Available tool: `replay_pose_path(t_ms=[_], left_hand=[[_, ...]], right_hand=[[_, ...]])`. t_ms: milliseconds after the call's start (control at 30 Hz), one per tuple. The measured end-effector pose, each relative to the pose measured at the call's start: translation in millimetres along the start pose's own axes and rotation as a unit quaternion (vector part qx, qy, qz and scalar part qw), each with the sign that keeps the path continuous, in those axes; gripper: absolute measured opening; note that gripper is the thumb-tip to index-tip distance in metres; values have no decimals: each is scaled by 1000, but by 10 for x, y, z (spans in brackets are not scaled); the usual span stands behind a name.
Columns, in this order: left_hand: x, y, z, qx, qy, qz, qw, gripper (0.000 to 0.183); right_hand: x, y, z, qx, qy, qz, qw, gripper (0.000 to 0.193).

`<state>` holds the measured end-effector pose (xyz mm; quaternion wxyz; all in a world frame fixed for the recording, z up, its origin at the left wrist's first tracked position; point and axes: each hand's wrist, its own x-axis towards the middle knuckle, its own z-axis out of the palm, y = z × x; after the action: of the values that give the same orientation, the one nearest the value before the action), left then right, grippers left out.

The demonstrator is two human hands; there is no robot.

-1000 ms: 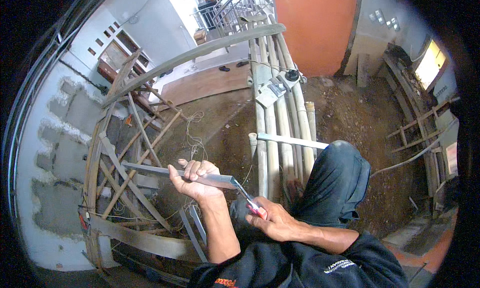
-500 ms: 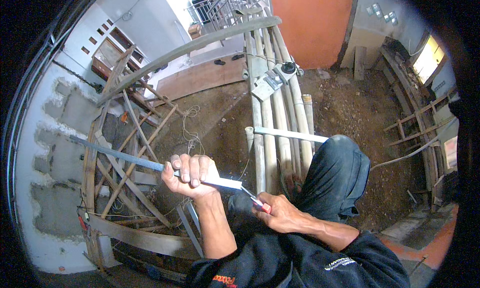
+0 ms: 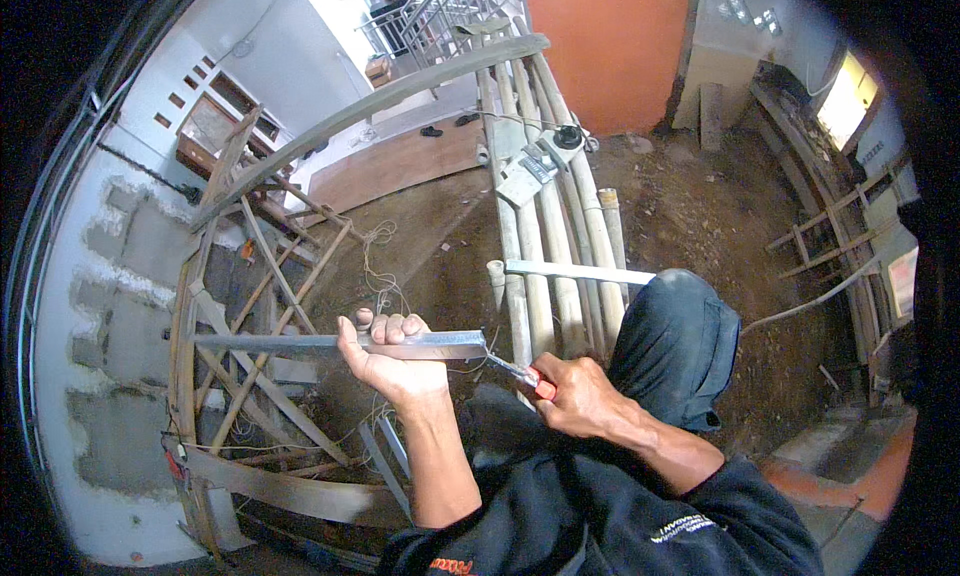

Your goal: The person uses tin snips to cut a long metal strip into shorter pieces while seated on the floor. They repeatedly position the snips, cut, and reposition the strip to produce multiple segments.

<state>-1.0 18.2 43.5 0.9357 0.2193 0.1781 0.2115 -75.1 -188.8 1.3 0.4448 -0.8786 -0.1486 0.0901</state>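
A long, thin galvanised metal channel (image 3: 270,342) lies almost level across my left hand (image 3: 398,368), whose fingers curl over its far side with the palm turned up. Its right-hand end shows a folded lip and a flat face. Around red-handled tin snips (image 3: 512,369) my right hand (image 3: 578,398) is closed, just to the right of that end. The slim metal jaws of the snips meet the channel's end corner. Whether they bite into the metal is too small to tell.
Bamboo poles (image 3: 545,276) run away ahead, bearing a grey-white power tool (image 3: 530,174) and another metal strip (image 3: 580,271) beside my raised knee (image 3: 680,346). Wooden scaffolding (image 3: 245,306) stands at left. A curved plank (image 3: 370,111) crosses beyond, over dirt floor (image 3: 430,226) with loose cord (image 3: 375,261).
The channel has swung from sloping down rightward to nearly level, and rolled in my left hand. My right hand and the snips have shifted slightly up and to the right.
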Motion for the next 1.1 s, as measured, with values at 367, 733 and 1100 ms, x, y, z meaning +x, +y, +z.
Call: replay_pose_path(t_ms=[367, 733, 1100], left_hand=[[-408, 205, -505, 641, -235, 156, 714, 57], [-336, -613, -179, 497, -418, 490, 582, 20], [-371, -551, -6, 535, -458, 423, 571, 26]], right_hand=[[-253, -566, -1227, -180, 8, -79, 980, 27], [-493, -606, -1259, -206, 11, -15, 978, 30], [-583, -347, -1242, -64, -28, -5, 998, 26]])
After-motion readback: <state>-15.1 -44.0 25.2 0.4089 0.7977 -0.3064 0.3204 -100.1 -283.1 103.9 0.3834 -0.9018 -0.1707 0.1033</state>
